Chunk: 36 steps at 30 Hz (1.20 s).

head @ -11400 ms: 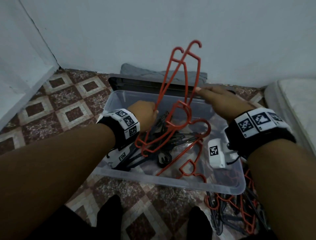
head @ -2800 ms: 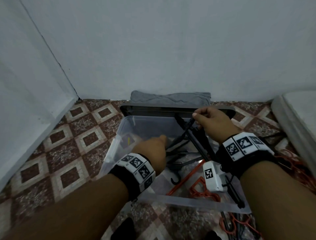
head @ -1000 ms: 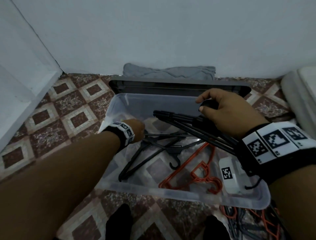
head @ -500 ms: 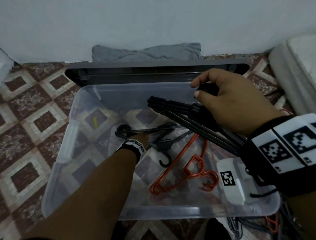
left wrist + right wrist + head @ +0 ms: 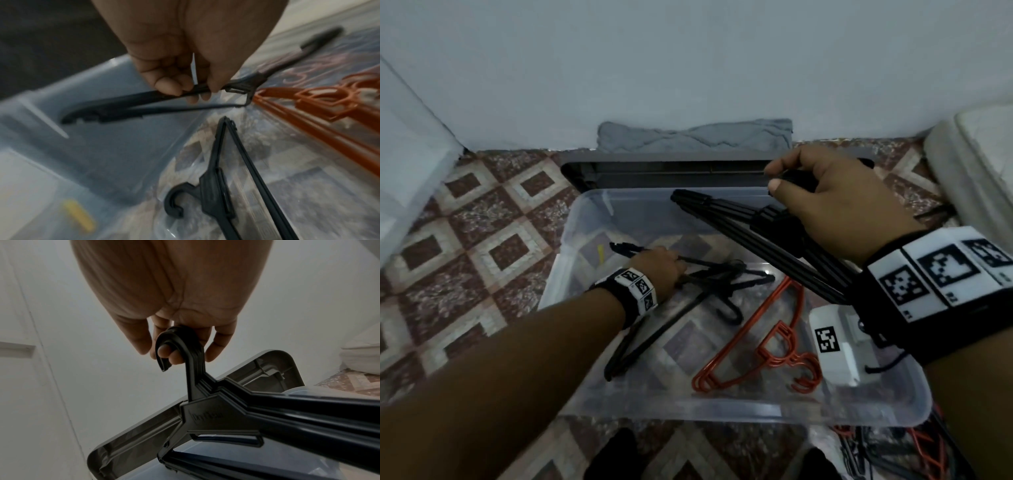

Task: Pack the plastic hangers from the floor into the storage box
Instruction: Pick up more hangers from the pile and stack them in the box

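Observation:
A clear plastic storage box (image 5: 739,413) stands on the tiled floor. My right hand (image 5: 835,209) grips a stack of black hangers (image 5: 763,236) by their hooks (image 5: 176,344), held above the box's back right. Down inside the box, my left hand (image 5: 659,267) pinches the arm of one black hanger (image 5: 131,100). Another black hanger (image 5: 218,186) lies flat on the box bottom below it. Orange hangers (image 5: 767,342) lie at the front right of the box. More orange and black hangers (image 5: 887,452) are heaped on the floor by the box's right front corner.
The grey box lid (image 5: 671,169) leans behind the box against a folded grey cloth (image 5: 695,137) and the white wall. A pale mattress edge (image 5: 972,164) lies at the right. A white door frame (image 5: 410,171) stands at the left. My dark feet (image 5: 613,459) are in front of the box.
The view has pulled back and up from the box. My left hand has shifted a little deeper and left with its black hanger. The right hand keeps its stack above the box.

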Tool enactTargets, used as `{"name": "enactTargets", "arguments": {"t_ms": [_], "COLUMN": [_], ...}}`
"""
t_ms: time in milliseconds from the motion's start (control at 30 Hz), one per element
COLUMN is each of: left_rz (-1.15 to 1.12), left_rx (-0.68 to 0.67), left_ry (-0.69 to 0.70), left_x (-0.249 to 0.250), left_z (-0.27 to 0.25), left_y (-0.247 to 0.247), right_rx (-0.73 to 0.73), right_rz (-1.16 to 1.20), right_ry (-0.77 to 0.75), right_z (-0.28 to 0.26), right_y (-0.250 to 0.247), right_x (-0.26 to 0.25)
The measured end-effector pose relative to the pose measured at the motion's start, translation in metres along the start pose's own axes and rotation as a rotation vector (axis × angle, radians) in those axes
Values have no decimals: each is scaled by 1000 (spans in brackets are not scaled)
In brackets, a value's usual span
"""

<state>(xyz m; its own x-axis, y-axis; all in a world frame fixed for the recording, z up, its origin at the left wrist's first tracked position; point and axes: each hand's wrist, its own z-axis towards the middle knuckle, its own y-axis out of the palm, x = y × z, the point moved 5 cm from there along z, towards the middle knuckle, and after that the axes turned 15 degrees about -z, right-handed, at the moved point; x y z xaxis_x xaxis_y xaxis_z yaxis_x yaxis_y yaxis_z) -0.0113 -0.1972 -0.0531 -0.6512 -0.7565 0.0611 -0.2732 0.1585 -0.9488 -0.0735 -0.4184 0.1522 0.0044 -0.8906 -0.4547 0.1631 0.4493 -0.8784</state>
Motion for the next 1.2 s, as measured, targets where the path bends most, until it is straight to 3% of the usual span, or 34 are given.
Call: {"name": "enactTargets", "arguments": {"t_ms": [133, 500, 633, 900, 1133, 1200], "left_rz": [-15, -202, -298, -441, -483, -410], "left_rx": [46, 196, 271, 346, 329, 396], "left_ry": [67, 49, 44, 12, -15, 16], "left_x": [0, 36, 48, 55, 51, 51], "left_z": [-48, -141, -144, -137, -132, -132], "left_y": [-55, -164, -173, -159, -150, -153], "right_rx": [-52, -185, -275, -284, -123, -85], "right_rz": [86, 437, 209, 51, -62, -55], "right_ry": [-7, -43, -204, -271, -255, -267], "right_z": [-8, -40, -46, -49, -42, -41], "right_y": [-5, -24, -28, -31, -28, -30], "right_x": [-10, -46, -59, -56, -58, -62]}}
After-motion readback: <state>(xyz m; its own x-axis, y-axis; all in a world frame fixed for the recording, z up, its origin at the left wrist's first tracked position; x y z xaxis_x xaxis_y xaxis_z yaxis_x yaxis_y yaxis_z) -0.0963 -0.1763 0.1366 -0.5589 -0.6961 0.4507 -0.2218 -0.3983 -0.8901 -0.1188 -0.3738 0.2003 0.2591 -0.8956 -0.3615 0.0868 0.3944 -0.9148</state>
